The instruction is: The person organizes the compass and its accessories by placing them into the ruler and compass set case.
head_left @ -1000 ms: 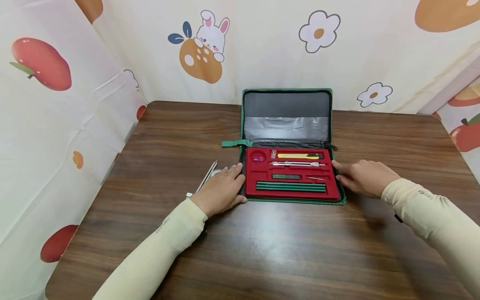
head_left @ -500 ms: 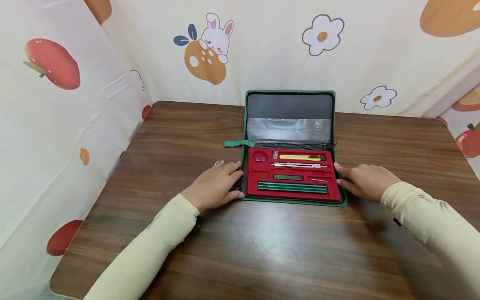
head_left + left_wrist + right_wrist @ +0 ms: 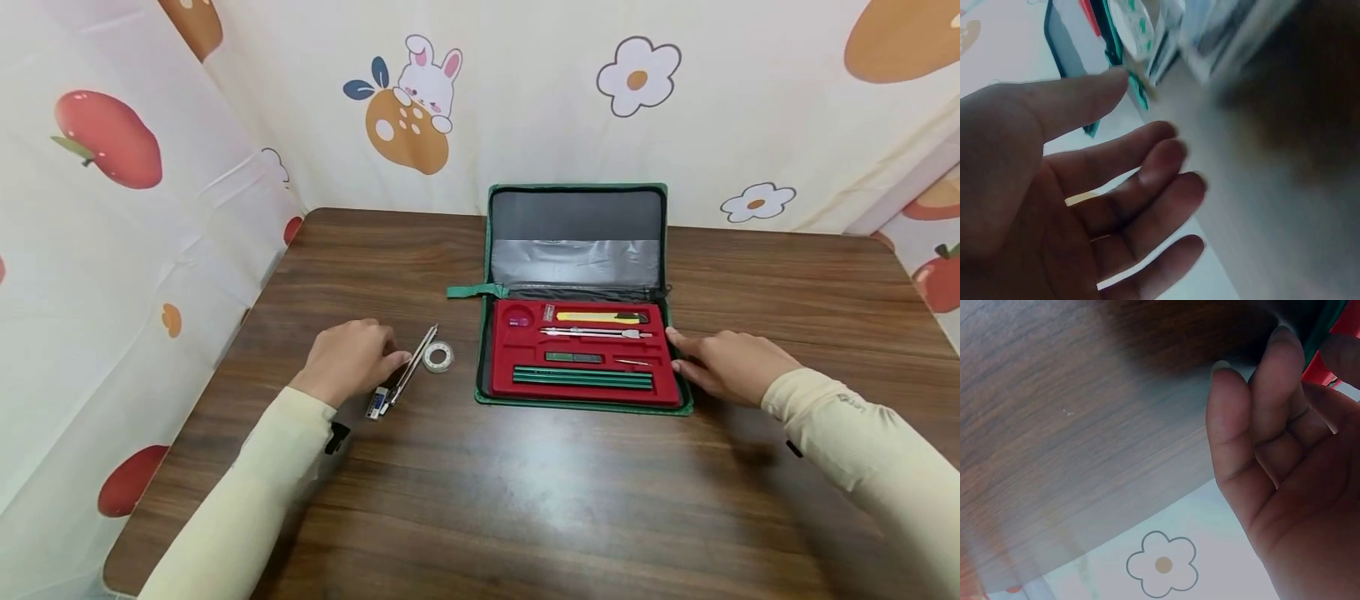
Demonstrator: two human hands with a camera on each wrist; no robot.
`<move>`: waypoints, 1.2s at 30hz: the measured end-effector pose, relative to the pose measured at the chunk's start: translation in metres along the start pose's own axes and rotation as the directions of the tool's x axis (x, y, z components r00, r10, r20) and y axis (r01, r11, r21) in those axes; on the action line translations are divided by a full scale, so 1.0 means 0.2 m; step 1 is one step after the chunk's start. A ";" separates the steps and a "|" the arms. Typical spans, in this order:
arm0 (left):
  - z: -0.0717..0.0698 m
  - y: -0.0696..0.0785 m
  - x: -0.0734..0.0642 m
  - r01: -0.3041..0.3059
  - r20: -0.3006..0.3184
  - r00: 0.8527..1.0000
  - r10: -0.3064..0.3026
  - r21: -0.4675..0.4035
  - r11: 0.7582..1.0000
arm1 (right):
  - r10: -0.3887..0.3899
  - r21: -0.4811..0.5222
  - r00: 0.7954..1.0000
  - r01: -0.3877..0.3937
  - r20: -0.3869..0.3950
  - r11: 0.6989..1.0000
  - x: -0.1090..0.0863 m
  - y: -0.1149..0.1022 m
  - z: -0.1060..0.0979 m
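My left hand (image 3: 348,358) hovers just left of a thin silver compass (image 3: 412,367) lying on the table. In the left wrist view its fingers (image 3: 1154,181) are loosely bent and hold nothing. A small white-and-blue block (image 3: 377,403) lies by the compass's near end, and a white ring-shaped roll (image 3: 438,357) beside its far part. My right hand (image 3: 731,362) rests at the right edge of an open green zip case (image 3: 577,212), fingertips touching its side. The red tray (image 3: 517,343) holds a yellow utility knife (image 3: 596,317), a silver drawing tool (image 3: 592,332) and green pencils (image 3: 581,377).
Also in the tray are a purple sharpener (image 3: 517,321), a dark green block (image 3: 573,357) and a thin small piece (image 3: 633,362). A green strap (image 3: 468,291) sticks out left of the case. Behind the wooden table (image 3: 570,500) hangs a patterned curtain (image 3: 525,100).
My left hand has left the case's left edge and moved left to the compass, uncovering the ring-shaped roll and small block. The right hand stays at the case.
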State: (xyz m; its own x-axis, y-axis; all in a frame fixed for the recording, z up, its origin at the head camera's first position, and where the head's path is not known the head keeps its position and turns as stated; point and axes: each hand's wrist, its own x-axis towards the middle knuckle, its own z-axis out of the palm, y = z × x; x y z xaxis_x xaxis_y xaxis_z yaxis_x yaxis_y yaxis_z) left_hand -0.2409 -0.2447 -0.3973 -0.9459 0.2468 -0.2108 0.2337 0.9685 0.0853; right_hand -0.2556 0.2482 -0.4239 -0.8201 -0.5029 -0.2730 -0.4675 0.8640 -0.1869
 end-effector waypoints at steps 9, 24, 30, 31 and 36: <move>0.05 0.07 -0.03 0.022 0.025 0.999 -0.021 -0.021 1.000 | -0.003 0.013 1.000 0.003 -0.003 1.000 0.00 -0.01 0.01; 0.08 0.10 -0.02 0.101 -0.065 0.993 -0.101 0.006 0.995 | 0.008 0.028 1.000 -0.008 0.004 1.000 -0.01 0.00 0.01; 0.11 0.08 -0.02 0.104 -0.085 0.991 -0.105 -0.013 0.994 | 0.003 0.032 1.000 -0.003 0.000 0.999 -0.01 0.00 0.02; 0.11 0.08 -0.01 0.103 -0.088 0.991 -0.104 -0.018 0.995 | 0.003 0.033 1.000 -0.003 -0.002 0.999 -0.01 0.01 0.02; 0.11 0.08 0.00 0.112 -0.083 0.990 -0.115 -0.043 0.993 | 0.009 0.039 1.000 -0.009 0.002 0.999 -0.01 0.01 0.02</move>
State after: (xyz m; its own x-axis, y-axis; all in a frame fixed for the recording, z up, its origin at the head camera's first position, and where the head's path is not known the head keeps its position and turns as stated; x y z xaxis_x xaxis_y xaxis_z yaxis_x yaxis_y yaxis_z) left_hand -0.2314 -0.2284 -0.4168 -0.9819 0.1301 -0.1374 0.1164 0.9878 0.1035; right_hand -0.2534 0.2507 -0.4274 -0.8234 -0.4955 -0.2766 -0.4472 0.8667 -0.2212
